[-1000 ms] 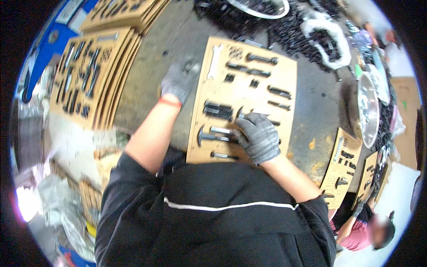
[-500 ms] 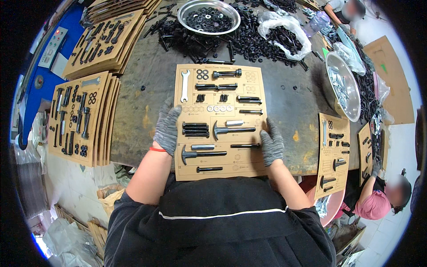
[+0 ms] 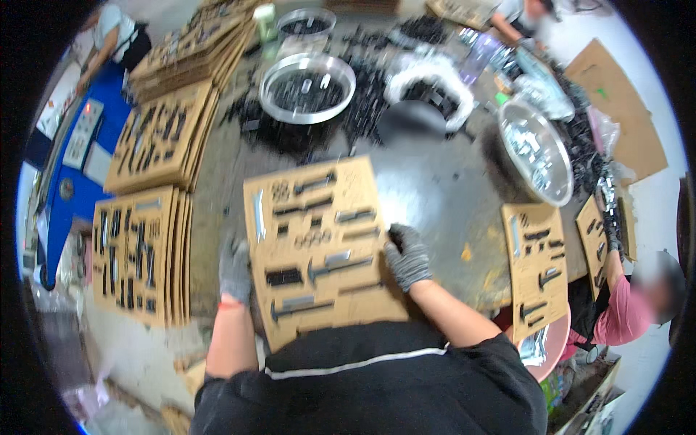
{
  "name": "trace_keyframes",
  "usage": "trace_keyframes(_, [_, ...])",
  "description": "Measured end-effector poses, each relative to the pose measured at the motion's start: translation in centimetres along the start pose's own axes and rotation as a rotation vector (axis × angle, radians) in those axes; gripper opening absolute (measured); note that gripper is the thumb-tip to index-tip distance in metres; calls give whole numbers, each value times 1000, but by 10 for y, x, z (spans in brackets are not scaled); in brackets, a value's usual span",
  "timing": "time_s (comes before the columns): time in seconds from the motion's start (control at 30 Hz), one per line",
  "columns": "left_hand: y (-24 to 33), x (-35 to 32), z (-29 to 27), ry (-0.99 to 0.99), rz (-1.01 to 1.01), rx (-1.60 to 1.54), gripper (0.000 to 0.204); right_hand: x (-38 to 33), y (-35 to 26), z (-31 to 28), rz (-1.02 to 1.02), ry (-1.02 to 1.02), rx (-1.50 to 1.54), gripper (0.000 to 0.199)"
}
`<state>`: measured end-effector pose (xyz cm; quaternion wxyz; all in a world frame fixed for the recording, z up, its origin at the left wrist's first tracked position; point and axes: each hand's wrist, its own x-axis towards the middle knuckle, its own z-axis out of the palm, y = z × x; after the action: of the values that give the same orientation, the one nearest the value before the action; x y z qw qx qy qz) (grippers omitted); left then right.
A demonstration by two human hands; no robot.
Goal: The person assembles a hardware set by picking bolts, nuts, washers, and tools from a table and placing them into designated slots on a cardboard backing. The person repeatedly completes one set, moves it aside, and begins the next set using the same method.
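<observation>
Gloved hands are clamped on a cardboard panel (image 3: 319, 254) at frame centre: the left hand (image 3: 235, 270) grasps its left edge, the right hand (image 3: 408, 255) its right edge. Loaded with bolts and a wrench, the panel is judged stiff yet bendable and somewhat weighty, best gripped at both side edges and kept level. Stacks of filled panels (image 3: 138, 254) are seen at left, a clear bowl (image 3: 307, 87) above, a steel bowl (image 3: 535, 151) at upper right, and a co-worker's panel (image 3: 536, 268) at right
</observation>
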<state>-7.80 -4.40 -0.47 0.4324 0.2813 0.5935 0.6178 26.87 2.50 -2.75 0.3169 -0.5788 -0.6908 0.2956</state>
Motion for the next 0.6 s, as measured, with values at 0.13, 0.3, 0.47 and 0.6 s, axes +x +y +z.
trace_keyframes(0.13, [-47, 34, -23, 222, 224, 205, 42, 119, 8, -7, 34, 58, -520, 72])
trace_keyframes(0.3, [-68, 63, -18, 328, 30, -106, 30, 225, -2, -3, 166, 132, -577, 91])
trace_keyframes(0.47, [-52, 58, -16, 402, 15, -1, 31, 246, -12, -6, 183, 165, -570, 71])
trace_keyframes(0.6, [-49, 46, -13, 344, 178, 520, 32, 232, -11, -17, 139, 109, -658, 53])
